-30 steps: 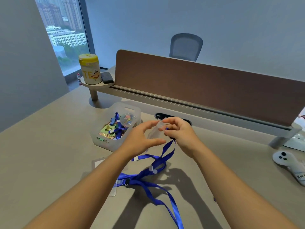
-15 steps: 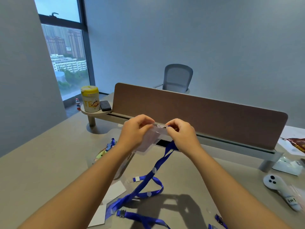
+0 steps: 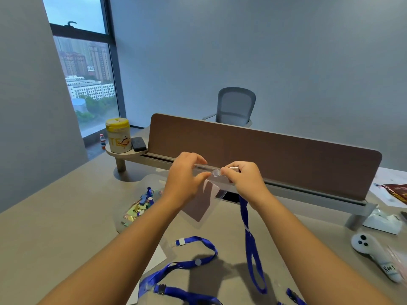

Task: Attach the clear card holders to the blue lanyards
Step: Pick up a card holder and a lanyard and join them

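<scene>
Pinching a clear card holder (image 3: 203, 203), both hands (image 3: 187, 175) (image 3: 244, 179) hide the bin (image 3: 132, 208).

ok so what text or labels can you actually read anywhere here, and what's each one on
"TE": large yellow letters on the white canister with the yellow lid; any further letters are hidden.
"Hao": handwritten on a label on the white handheld controller; the end is unclear.
Small red-capped bottle: label too small to read.

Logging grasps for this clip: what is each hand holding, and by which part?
Both hands pinch the clear card holder at its top edge: left hand, right hand, which also holds the blue lanyard clip end.
</scene>
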Demonstrator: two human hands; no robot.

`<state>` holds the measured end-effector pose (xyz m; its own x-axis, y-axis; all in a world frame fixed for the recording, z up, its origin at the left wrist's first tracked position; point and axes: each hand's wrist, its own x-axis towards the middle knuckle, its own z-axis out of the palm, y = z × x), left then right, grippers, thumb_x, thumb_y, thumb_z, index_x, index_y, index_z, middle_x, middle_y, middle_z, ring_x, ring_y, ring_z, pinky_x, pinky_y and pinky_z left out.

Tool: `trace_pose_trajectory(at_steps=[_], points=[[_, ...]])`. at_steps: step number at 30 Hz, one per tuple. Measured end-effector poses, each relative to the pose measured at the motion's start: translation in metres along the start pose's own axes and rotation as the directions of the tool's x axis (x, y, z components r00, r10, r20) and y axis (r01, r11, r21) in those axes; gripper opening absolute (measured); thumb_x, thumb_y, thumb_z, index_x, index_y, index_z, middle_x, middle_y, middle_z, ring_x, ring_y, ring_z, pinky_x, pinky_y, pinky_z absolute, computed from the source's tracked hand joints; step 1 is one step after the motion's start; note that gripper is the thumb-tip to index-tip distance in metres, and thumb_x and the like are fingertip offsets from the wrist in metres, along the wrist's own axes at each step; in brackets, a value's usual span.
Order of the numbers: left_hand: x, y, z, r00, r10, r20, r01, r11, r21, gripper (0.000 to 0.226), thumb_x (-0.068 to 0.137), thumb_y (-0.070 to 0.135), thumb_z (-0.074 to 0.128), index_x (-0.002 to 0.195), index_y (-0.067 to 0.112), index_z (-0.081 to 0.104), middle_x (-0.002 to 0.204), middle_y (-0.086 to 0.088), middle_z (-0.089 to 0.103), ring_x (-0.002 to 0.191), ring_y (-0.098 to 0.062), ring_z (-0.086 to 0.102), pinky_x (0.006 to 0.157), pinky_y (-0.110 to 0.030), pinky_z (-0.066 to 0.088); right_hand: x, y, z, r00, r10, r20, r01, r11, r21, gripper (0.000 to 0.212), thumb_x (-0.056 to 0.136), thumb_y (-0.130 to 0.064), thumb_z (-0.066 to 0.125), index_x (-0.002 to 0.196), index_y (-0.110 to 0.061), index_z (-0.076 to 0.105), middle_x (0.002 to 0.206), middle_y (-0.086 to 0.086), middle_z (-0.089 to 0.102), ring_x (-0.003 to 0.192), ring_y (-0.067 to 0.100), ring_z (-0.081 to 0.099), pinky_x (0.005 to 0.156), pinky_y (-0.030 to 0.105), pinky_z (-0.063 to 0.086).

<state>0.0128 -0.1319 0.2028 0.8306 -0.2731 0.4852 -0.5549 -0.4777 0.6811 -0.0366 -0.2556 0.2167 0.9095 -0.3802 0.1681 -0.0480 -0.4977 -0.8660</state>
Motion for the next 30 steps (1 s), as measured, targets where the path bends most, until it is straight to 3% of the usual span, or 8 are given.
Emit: trace_pose_trajectory(at_steps=[6,9,13,19,22,24,27,30], points=[[-0.011,-0.011,0.015,0.987,-0.035,0.158,0.024,0.997,0.068,0.035,0.082,0.032,0.055,0.112,0.014,0.059,0.131,-0.007,0.052,0.122,-0.021,0.042,0.103,-0.042,0.035,-0.006,0.015,0.008,0.994,0.091,0.055,-0.095,0.991,0.094,0.014,0.088,-0.012,0.051,0.08,-0.009,0.062,0.059,-0.001,0.051,0.053,0.008,0.043,0.052,0.02,0.035],[-0.013,-0.014,0.018,0.969,-0.059,0.24,0.052,0.998,0.035,0.04,0.081,0.033,0.056,0.117,0.014,0.055,0.129,-0.009,0.054,0.118,-0.022,0.047,0.095,-0.035,0.039,-0.009,0.021,0.012,0.989,0.095,0.116,-0.115,0.979,0.171,0.018,0.088,-0.008,0.05,0.075,-0.011,0.062,0.059,-0.001,0.054,0.052,0.004,0.047,0.05,0.012,0.04],[-0.015,-0.017,0.017,0.954,-0.078,0.289,0.089,0.996,-0.023,0.038,0.08,0.026,0.06,0.115,0.011,0.057,0.12,-0.012,0.062,0.106,-0.022,0.056,0.083,-0.028,0.043,-0.011,0.03,0.015,0.98,0.087,0.178,-0.122,0.972,0.198,0.02,0.087,-0.012,0.054,0.071,-0.016,0.065,0.067,0.001,0.06,0.069,0.012,0.053,0.067,0.021,0.043],[-0.017,-0.023,0.017,0.966,-0.036,0.256,0.037,0.999,0.004,0.034,0.079,0.023,0.061,0.109,0.007,0.059,0.109,-0.015,0.067,0.098,-0.023,0.061,0.078,-0.027,0.046,-0.014,0.034,0.014,0.957,0.08,0.279,-0.131,0.977,0.168,0.024,0.087,-0.005,0.055,0.068,-0.018,0.063,0.068,-0.002,0.06,0.069,0.009,0.054,0.066,0.018,0.043],[-0.018,-0.027,0.019,0.975,-0.039,0.217,0.029,0.998,0.051,0.031,0.078,0.026,0.062,0.102,0.006,0.058,0.104,-0.015,0.067,0.093,-0.024,0.061,0.074,-0.027,0.047,-0.014,0.034,0.017,0.955,0.087,0.284,-0.123,0.986,0.111,0.016,0.089,-0.008,0.052,0.081,-0.008,0.066,0.067,-0.004,0.057,0.065,0.007,0.051,0.062,0.014,0.041],[-0.018,-0.03,0.02,0.975,-0.012,0.222,-0.01,0.995,0.099,0.03,0.08,0.028,0.06,0.099,0.006,0.058,0.105,-0.015,0.067,0.094,-0.026,0.062,0.073,-0.027,0.047,-0.013,0.036,0.019,0.956,0.083,0.282,-0.107,0.991,0.074,0.018,0.089,-0.008,0.051,0.091,0.0,0.066,0.067,-0.005,0.057,0.07,0.013,0.05,0.065,0.021,0.039],[-0.018,-0.032,0.021,0.975,0.025,0.219,-0.057,0.988,0.144,0.031,0.081,0.03,0.057,0.1,0.006,0.059,0.108,-0.015,0.067,0.098,-0.028,0.061,0.073,-0.028,0.046,-0.012,0.037,0.02,0.964,0.063,0.257,-0.077,0.996,0.045,0.014,0.089,-0.008,0.05,0.084,-0.008,0.062,0.068,-0.004,0.057,0.079,0.02,0.051,0.063,0.023,0.039],[-0.018,-0.03,0.024,0.978,0.024,0.209,-0.05,0.991,0.121,0.029,0.083,0.029,0.055,0.1,0.006,0.061,0.106,-0.015,0.067,0.097,-0.027,0.06,0.073,-0.029,0.046,-0.01,0.04,0.022,0.979,0.024,0.203,-0.028,1.0,0.014,0.015,0.09,-0.007,0.048,0.082,-0.012,0.06,0.067,-0.006,0.055,0.071,0.013,0.051,0.063,0.021,0.04]])
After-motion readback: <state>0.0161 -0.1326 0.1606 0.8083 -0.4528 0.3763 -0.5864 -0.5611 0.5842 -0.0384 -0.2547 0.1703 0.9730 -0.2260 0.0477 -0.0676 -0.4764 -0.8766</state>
